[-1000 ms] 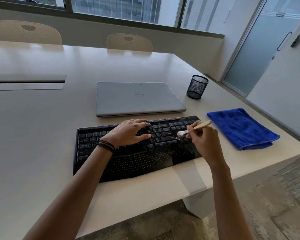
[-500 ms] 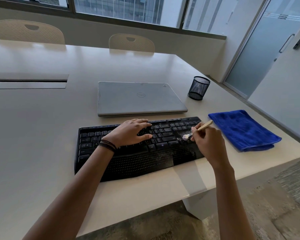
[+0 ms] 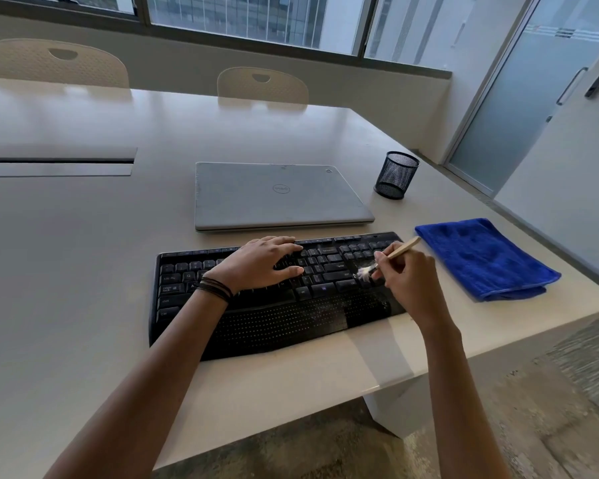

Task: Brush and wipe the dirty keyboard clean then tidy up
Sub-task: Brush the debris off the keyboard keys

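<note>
The black keyboard point(image 3: 274, 323) lies in front of me near the front edge of the pale table point(image 3: 66, 271), its wide dotted palm rest towards me. My left hand point(image 3: 260, 264) rests flat on the middle keys with the fingers straight and spread, holding nothing, and a few thin dark bands point(image 3: 215, 288) sit around that wrist. My right hand point(image 3: 408, 281) is at the right end of the keyboard, its fingers curled around a small brush point(image 3: 400, 249) with a light wooden handle. The handle points up and to the right, towards the cloth, and the pale bristles point(image 3: 363, 273) touch the keys just left of my knuckles. Whitish specks of dust show on the keys around the bristles and on the right part of the palm rest below them. My two hands are apart, with a stretch of keys between them. A folded blue cloth point(image 3: 481, 257) lies on the table just to the right of the keyboard, close to the table's right edge. Behind the keyboard a closed grey laptop point(image 3: 277, 198) lies flat, and to its right stands a black mesh cup point(image 3: 396, 174); I cannot tell whether anything is in it. Two cream chairs point(image 3: 54, 62) point(image 3: 261, 85) stand at the far side of the table under a window, and a frosted glass door point(image 3: 533, 81) is at the right.
</note>
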`<state>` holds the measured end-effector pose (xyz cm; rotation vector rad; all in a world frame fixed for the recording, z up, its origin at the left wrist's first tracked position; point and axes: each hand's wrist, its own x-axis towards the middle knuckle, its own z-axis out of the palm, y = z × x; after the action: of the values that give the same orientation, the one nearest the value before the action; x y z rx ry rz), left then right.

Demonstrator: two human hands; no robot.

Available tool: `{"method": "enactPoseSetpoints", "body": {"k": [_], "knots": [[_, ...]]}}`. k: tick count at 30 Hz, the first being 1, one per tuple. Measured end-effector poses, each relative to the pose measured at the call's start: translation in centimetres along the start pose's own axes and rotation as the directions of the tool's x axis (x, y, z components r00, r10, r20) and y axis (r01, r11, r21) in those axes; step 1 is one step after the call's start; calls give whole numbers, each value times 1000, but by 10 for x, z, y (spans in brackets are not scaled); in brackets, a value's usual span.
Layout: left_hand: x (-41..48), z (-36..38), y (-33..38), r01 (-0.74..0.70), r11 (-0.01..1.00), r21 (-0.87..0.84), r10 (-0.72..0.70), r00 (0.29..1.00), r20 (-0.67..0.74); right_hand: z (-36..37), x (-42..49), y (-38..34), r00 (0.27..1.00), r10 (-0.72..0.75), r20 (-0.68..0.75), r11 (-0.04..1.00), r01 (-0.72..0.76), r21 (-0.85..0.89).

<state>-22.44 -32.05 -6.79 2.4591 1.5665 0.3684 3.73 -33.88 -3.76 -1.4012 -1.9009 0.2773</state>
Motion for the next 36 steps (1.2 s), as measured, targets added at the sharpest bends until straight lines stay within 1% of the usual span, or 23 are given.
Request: {"method": "enactPoseSetpoints", "body": {"k": [5, 8, 11, 13, 15, 18, 20, 22, 24, 26, 28, 32, 34, 36], "knots": [[-1, 0, 0, -1, 1000, -8, 1, 1000, -2, -1, -1, 2, 997, 38, -64, 997, -34, 63], [0, 0, -1, -2, 1000, -12, 2, 1000, 1, 5, -5, 3, 996, 76, -55, 993, -71, 94], [0, 1, 0, 0, 1000, -12, 0, 1000, 3, 8, -4, 3, 992, 49, -115, 994, -37, 103], [0, 1, 0, 0, 1000, -12, 0, 1000, 3, 8, -3, 3, 989, 8, -149, 998, 3, 68], [0, 1, 0, 1, 1000, -10, -1, 1000, 3, 10, -4, 4, 992, -19, -125, 1000, 18, -5], [1, 1, 0, 1, 1000, -13, -1, 1000, 6, 12, -5, 5, 997, -16, -73, 996, 10, -86], [1, 1, -1, 1, 1000, -17, -1, 1000, 5, 11, -4, 4, 998, -18, -63, 997, 13, -72], [1, 1, -1, -1, 1000, -16, 1, 1000, 3, 9, -4, 1, 995, -21, -97, 999, 17, -40], [0, 1, -1, -1, 1000, -11, 1, 1000, 2, 8, -3, 1, 992, -22, -127, 999, 16, -46], [0, 1, -1, 0, 1000, -9, 0, 1000, 3, 8, -3, 2, 995, -7, -101, 998, 0, -69], [0, 1, -2, -1, 1000, -10, 1, 1000, 2, 8, -3, 1, 997, 13, -72, 998, -17, -57], [1, 2, -2, -1, 1000, -11, 1, 1000, 2, 8, -5, -2, 984, 70, -165, 997, -75, -22], [0, 2, -2, 1, 1000, -9, -1, 1000, 6, 8, -4, -2, 986, 102, -133, 994, -107, -32], [0, 1, -1, 0, 1000, -8, 0, 1000, 6, 8, -3, -3, 989, 103, -107, 994, -105, -12]]}}
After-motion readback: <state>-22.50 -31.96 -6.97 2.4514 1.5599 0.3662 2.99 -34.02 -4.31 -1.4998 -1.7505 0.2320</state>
